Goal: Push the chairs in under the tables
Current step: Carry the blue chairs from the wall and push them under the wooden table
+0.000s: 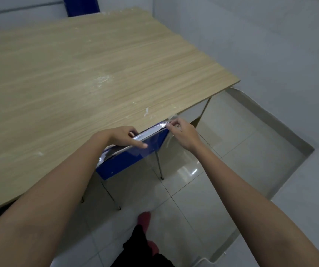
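Note:
A blue chair (133, 160) with thin metal legs stands at the near edge of a light wooden table (77, 83). Its seat is hidden under the tabletop and its backrest leans against the table's edge. My left hand (125, 136) grips the top of the backrest near its middle, thumb on the near face. My right hand (181, 132) pinches the backrest's right top corner, right at the table's edge.
A white wall (260, 45) runs along the table's right side and meets the pale tiled floor (203, 189) at a grey skirting. Another blue chair back (81, 5) shows beyond the table's far edge. My legs and red shoes (145, 218) are below.

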